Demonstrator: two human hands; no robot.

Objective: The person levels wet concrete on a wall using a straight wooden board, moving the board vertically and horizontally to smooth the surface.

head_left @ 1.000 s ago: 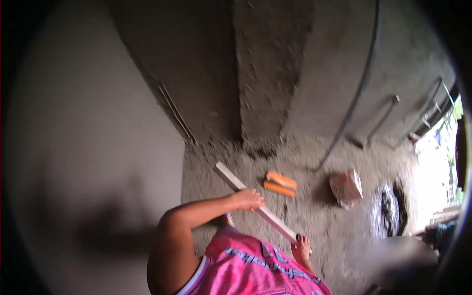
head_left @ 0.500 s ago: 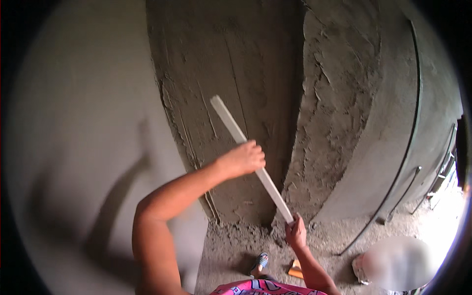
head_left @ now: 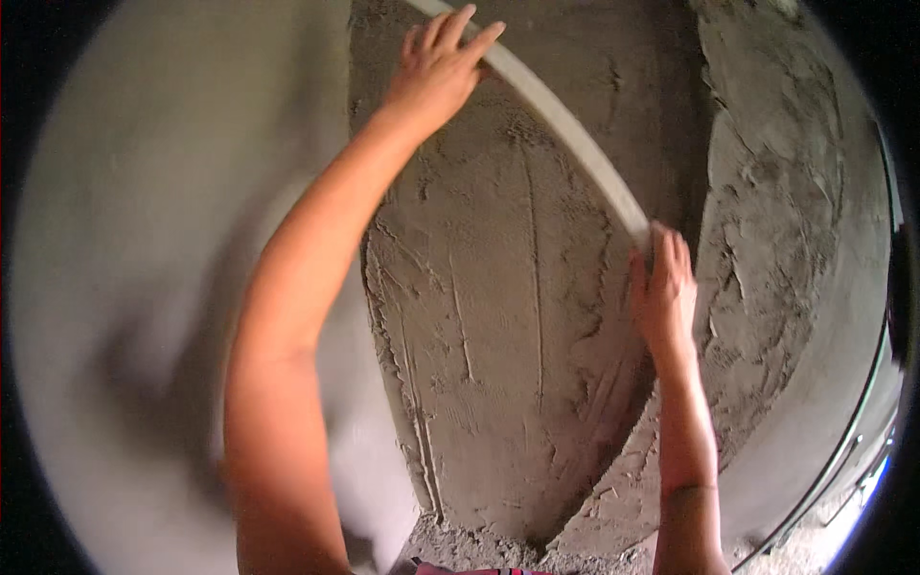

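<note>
One pale strip (head_left: pixel 575 132), upper centre: left hand (head_left: pixel 433 79) grips upper part, right hand (head_left: pixel 668 295) apparently clasps lower end (blurred). Likely lining it up at rough wall (head_left: pixel 494 316); next move needs even pressure.

Left wall (head_left: pixel 144 211) pale, smooth and matt, like finished plaster. Middle panel (head_left: pixel 489 287) of dull grey mortar, gritty, scored with thin grooves and ragged raised ridges. The strip (head_left: pixel 767 220) to its right is coarser, lumpy and torn-looking; the far wall (head_left: pixel 815 441) beyond looks smoother. The bar (head_left: pixel 575 132) is pale, even-faced and matt (metal or wood, impossible to tell). Floor (head_left: pixel 470 548) rough and crumbly; shirt (head_left: pixel 460 571) of pink cloth.
</note>
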